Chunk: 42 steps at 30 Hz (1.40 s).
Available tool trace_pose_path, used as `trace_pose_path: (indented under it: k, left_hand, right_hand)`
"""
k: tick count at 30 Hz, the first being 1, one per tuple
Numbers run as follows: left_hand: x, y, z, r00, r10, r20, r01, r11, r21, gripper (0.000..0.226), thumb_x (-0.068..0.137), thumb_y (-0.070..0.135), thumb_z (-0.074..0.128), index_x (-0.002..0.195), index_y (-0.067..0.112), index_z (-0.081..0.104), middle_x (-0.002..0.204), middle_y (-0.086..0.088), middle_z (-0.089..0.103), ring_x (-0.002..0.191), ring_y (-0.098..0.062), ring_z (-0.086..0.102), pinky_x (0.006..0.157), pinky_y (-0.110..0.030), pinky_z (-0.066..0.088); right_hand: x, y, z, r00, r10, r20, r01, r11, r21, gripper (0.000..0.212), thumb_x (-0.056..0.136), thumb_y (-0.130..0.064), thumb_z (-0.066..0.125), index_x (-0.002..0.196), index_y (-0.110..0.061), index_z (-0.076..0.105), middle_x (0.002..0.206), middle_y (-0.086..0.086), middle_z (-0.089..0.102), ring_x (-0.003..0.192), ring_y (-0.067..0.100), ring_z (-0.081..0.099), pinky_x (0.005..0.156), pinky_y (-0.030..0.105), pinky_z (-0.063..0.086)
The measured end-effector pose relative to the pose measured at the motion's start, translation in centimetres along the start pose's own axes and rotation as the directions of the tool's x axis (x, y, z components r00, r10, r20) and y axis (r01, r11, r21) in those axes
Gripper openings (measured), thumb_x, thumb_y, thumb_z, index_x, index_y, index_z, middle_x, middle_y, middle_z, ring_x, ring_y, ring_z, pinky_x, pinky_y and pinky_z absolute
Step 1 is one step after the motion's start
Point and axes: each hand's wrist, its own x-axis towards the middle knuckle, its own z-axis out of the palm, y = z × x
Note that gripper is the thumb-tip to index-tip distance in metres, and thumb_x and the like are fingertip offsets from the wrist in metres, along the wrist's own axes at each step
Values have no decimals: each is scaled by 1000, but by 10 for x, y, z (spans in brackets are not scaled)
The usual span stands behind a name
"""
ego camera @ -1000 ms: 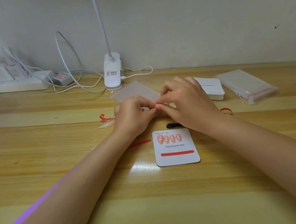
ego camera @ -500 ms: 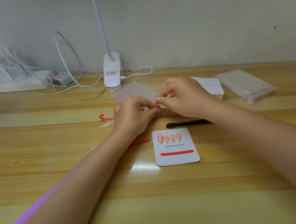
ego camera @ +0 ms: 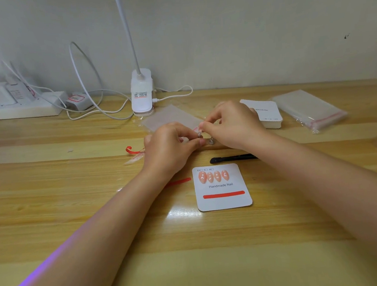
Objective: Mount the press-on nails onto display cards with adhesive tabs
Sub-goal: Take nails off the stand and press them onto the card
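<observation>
A white display card (ego camera: 223,199) lies on the wooden table in front of me, printed "Handmade Nail", with a red strip across its lower part. Several peach press-on nails (ego camera: 213,176) sit in a row at its top. Just beyond the card my left hand (ego camera: 168,146) and my right hand (ego camera: 232,124) meet fingertip to fingertip. Together they pinch a small pale nail (ego camera: 199,133), mostly hidden by the fingers. A small metallic piece (ego camera: 211,141) shows just below the right fingers.
A black tool (ego camera: 230,158) lies right of the hands. A stack of blank cards (ego camera: 270,116) and clear bags (ego camera: 311,110) sit at back right. A clear sheet (ego camera: 169,119), lamp base (ego camera: 142,94), power strip (ego camera: 18,108), cables and red strips (ego camera: 131,150) are behind and left.
My right hand has lifted and drawn back from the card, uncovering the black tool. The left hand stays put. Both keep pinching the small nail.
</observation>
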Motion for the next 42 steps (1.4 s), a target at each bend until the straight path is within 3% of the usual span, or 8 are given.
trace_pose_path:
  k: [9,12,14,19,27,31,35,42]
  left_hand:
    - [1,0,1,1000,-12,2,12,1000,-4,14,76,32,73,82,20,73,83,12,57,79,-10,49,91,-46,40]
    - [0,0,1,1000,-18,2,18,1000,-6,12,75,33,73,78,21,71,82,14,56,78,-9,48,91,-45,40]
    - [-1,0,2,1000,-21,-3,21,1000,-9,10,75,33,73,75,24,69,77,16,55,77,-9,48,91,-45,40]
    - [0,-3,0,1000,4,3,-4,999,37,13,76,39,71,71,32,62,80,16,56,78,-7,47,89,-39,38]
    - [7,6,-25,989,18,145,-48,978,205,39,76,38,70,112,28,60,105,11,50,96,-5,46,103,-38,30]
    - [-1,19,-36,967,219,129,-249,919,304,37,79,28,65,115,33,56,110,10,38,116,-12,37,81,-20,13]
    - [-28,22,-34,861,403,311,-456,882,120,22,81,33,61,100,25,69,101,8,58,100,-13,55,91,-46,39]
    - [-53,9,-13,841,439,315,-483,873,73,23,83,35,57,98,25,72,93,10,63,82,-3,52,76,-38,45]
  right_hand:
    - [3,-7,-3,993,113,28,-112,993,-41,24,87,-31,57,63,-34,57,89,-8,66,88,15,49,84,31,29]
    - [7,-7,-2,992,124,-1,-123,989,-75,20,89,-28,54,73,-25,67,74,-8,62,87,17,52,84,32,29]
    - [9,-4,-6,991,125,-55,-130,988,-87,21,91,-27,52,85,-19,71,92,-3,68,98,20,56,89,32,32]
    - [-5,-3,-23,990,-6,-142,35,979,198,16,87,-26,61,85,-17,73,93,-5,65,82,6,51,84,31,45]
    - [-77,28,-30,993,-98,-67,116,924,365,10,80,-26,66,88,-25,73,74,-10,60,66,4,47,62,10,37]
    - [-94,41,-20,996,-72,-46,84,934,348,12,79,-23,68,89,-26,74,78,-12,62,70,6,52,61,13,39]
    - [-95,44,-12,993,-98,-72,115,947,301,13,79,-21,70,91,-23,74,80,-11,63,72,7,55,66,19,42]
    - [-94,47,-7,980,-166,-111,186,961,205,17,77,-25,70,94,-24,73,80,-14,57,79,5,52,70,21,36]
